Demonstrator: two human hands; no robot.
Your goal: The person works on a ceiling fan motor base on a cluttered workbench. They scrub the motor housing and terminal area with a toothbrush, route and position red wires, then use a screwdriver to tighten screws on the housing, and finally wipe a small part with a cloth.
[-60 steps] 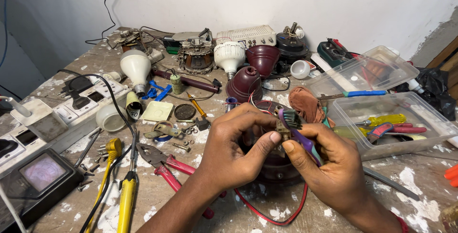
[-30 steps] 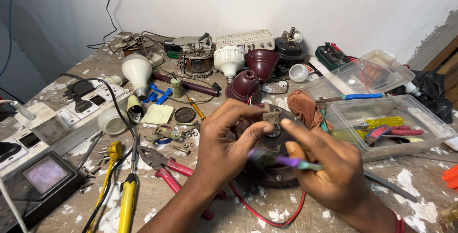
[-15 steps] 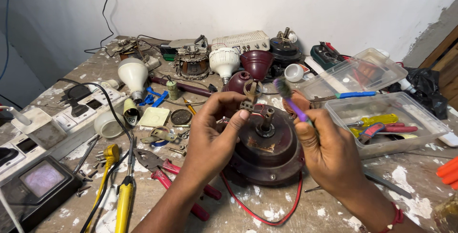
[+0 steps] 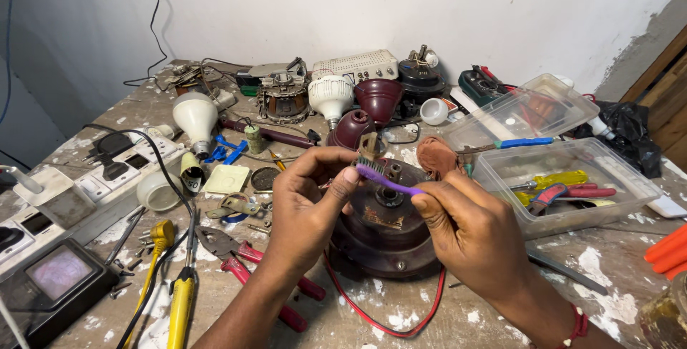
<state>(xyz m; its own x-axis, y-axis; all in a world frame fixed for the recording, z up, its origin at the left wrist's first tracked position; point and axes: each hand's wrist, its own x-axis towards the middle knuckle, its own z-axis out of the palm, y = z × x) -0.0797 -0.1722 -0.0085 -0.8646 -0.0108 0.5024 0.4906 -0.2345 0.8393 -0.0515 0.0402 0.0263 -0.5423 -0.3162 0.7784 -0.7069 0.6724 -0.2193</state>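
A dark maroon fan motor (image 4: 386, 238) lies flat on the workbench in front of me. My left hand (image 4: 308, 202) pinches a small brown block-shaped part (image 4: 371, 145) above the motor's hub. My right hand (image 4: 469, 231) grips a purple toothbrush (image 4: 386, 179) by its handle. The brush head points left and rests against the small part, right next to my left thumb. A red wire (image 4: 401, 320) curls out from under the motor toward me.
Red-handled pliers (image 4: 247, 267) and a yellow-handled tool (image 4: 180, 306) lie at the left. A meter (image 4: 50, 277) and a power strip (image 4: 79, 184) sit further left. A clear plastic box of screwdrivers (image 4: 565, 181) stands at the right. Bulbs, maroon motor cups and other parts crowd the back.
Both hands rose off the motor and came together. The toothbrush swung from pointing up on the right to lying across, its head now against the small part in my left fingers.
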